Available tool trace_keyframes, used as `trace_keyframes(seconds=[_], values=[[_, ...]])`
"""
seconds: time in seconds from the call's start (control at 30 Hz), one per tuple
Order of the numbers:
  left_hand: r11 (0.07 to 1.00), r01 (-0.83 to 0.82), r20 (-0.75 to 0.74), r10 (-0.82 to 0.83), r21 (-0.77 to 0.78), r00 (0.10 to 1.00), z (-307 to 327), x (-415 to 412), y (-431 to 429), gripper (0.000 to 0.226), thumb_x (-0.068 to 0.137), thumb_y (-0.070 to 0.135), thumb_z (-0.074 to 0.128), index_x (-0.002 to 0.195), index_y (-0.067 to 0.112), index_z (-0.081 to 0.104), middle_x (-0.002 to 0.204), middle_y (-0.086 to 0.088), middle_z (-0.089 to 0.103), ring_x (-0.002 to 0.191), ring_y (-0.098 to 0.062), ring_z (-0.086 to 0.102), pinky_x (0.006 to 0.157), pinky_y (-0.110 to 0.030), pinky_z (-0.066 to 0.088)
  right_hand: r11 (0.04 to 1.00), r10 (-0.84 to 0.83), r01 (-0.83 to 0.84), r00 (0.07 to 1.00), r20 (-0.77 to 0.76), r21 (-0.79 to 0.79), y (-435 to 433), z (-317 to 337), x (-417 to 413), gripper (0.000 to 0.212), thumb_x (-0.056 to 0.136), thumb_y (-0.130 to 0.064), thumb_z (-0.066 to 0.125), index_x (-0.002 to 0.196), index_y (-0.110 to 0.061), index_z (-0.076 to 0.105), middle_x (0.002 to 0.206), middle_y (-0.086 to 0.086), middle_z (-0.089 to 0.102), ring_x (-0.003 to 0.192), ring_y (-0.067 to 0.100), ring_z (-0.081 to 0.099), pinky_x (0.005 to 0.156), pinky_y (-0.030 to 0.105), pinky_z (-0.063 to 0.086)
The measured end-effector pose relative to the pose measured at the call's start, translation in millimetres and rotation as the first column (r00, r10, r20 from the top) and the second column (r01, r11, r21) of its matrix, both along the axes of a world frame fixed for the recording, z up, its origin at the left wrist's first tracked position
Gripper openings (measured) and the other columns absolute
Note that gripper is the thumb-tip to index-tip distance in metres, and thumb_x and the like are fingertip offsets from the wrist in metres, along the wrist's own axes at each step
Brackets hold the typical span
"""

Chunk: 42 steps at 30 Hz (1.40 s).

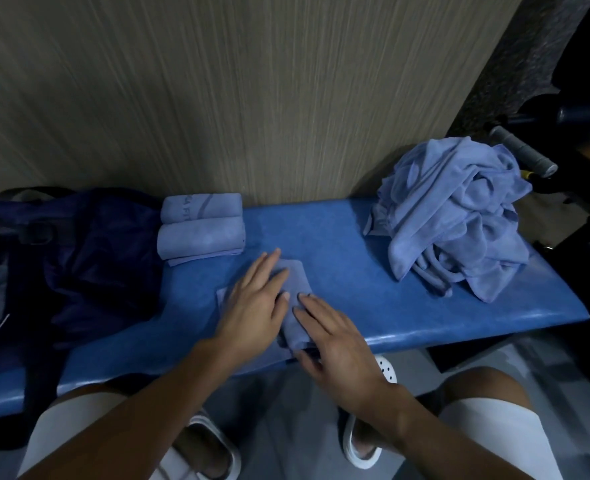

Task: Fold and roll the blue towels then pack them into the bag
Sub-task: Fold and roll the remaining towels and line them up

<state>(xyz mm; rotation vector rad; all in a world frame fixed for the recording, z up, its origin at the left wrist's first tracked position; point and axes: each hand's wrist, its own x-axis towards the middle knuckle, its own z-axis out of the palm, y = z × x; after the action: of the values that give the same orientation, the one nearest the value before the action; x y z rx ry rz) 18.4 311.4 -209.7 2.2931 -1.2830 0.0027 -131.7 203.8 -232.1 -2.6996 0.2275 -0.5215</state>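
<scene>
A folded blue towel [298, 282] lies on the blue padded bench [373, 299] near its front edge. My left hand [255, 303] rests flat on the towel's left part, fingers straight. My right hand [335, 341] lies on the towel's near right part, fingers extended, thumb at the bench's edge. Two rolled blue towels [201, 230] sit side by side at the back, next to the wall. A dark blue bag [92, 258] lies slumped on the bench's left end. A heap of unfolded blue towels [456, 216] is piled at the right end.
A wood-grain wall panel [217, 98] stands right behind the bench. Dark gym equipment with a grey foam handle [522, 152] is at the far right. My knees and white sandals [385, 370] are below the bench's front edge.
</scene>
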Motion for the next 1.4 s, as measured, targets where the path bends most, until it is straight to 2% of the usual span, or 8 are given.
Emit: trace_keyframes(seconds=[0.17,0.3,0.43,0.67,0.8,1.03,1.2,1.4], values=[[0.946,0.087,0.062,-0.112,0.314,0.992,-8,3,16,0.080,0.087,0.056,0.005,0.155,0.013,0.001,0.160,0.007,-0.011,0.148,-0.008,-0.012,0.123,-0.036,0.003,0.993,0.067,-0.072,0.996,-0.054,-0.095,-7,2,-8,0.057,0.084,-0.023,0.053,0.141,-0.017,0.047,0.155,0.007,0.034,0.141,0.021,0.034,0.113,0.034,0.031],[0.942,0.078,0.084,-0.111,0.326,0.990,-15,5,23,0.084,0.089,0.065,0.012,0.155,0.014,-0.001,0.163,0.003,-0.004,0.149,-0.010,-0.008,0.123,-0.039,0.008,0.999,0.038,-0.039,0.995,-0.094,-0.002,-11,-9,-12,0.058,0.089,-0.019,0.060,0.144,-0.027,0.042,0.155,0.016,0.031,0.138,0.031,0.040,0.111,0.037,0.037],[0.929,0.081,0.109,-0.128,0.361,0.986,-18,8,27,0.088,0.086,0.073,0.003,0.152,0.017,-0.012,0.162,0.003,-0.013,0.149,-0.011,-0.014,0.123,-0.037,0.004,0.991,0.061,-0.050,0.994,-0.086,0.120,-8,-7,-14,0.049,0.098,-0.042,0.045,0.145,-0.032,0.039,0.155,0.008,0.033,0.139,0.025,0.038,0.109,0.041,0.040],[0.917,0.061,0.170,-0.138,0.394,0.976,-20,12,29,0.087,0.089,0.066,0.009,0.155,0.011,-0.003,0.162,0.000,-0.009,0.150,-0.016,-0.005,0.123,-0.039,0.007,0.893,-0.358,0.414,0.891,-0.278,0.175,12,13,10,0.090,0.070,-0.081,0.024,0.139,-0.025,0.041,0.130,-0.006,0.053,0.123,0.019,0.043,0.100,0.037,0.032],[0.920,0.024,0.275,-0.141,0.391,0.951,-26,15,38,0.084,0.094,0.066,0.017,0.154,0.007,0.019,0.162,-0.004,0.015,0.148,-0.019,0.019,0.116,-0.042,0.017,0.868,-0.376,0.465,0.844,-0.382,0.174,15,17,21,0.087,0.059,-0.084,0.031,0.124,-0.029,0.048,0.120,-0.008,0.058,0.117,0.021,0.047,0.098,0.039,0.032],[0.929,0.013,0.224,-0.103,0.370,0.969,-24,9,34,0.083,0.093,0.068,0.016,0.155,0.013,0.013,0.163,0.001,0.008,0.149,-0.016,0.013,0.119,-0.043,0.016,0.780,-0.394,0.527,0.832,-0.390,0.337,12,27,28,0.050,0.076,-0.051,0.065,0.116,-0.025,0.054,0.111,-0.003,0.064,0.112,0.021,0.055,0.096,0.037,0.032],[0.967,0.065,0.183,-0.112,0.247,0.977,-1,22,20,0.073,0.091,0.046,0.036,0.154,0.017,0.016,0.162,-0.003,0.011,0.149,-0.019,0.011,0.118,-0.044,0.023,0.769,-0.328,0.454,0.885,-0.332,0.451,-8,33,31,0.056,0.074,-0.032,0.072,0.125,-0.020,0.053,0.112,0.004,0.055,0.104,0.028,0.057,0.092,0.040,0.046],[0.930,0.193,0.343,-0.300,0.313,0.890,29,54,-9,0.082,0.083,0.042,0.065,0.152,0.017,0.027,0.161,-0.003,0.019,0.150,-0.018,0.005,0.122,-0.045,0.006,0.968,-0.231,0.250,0.935,-0.268,0.036,-33,46,35,0.056,0.077,-0.022,0.059,0.132,-0.025,0.049,0.111,0.001,0.051,0.101,0.027,0.055,0.085,0.038,0.039]])
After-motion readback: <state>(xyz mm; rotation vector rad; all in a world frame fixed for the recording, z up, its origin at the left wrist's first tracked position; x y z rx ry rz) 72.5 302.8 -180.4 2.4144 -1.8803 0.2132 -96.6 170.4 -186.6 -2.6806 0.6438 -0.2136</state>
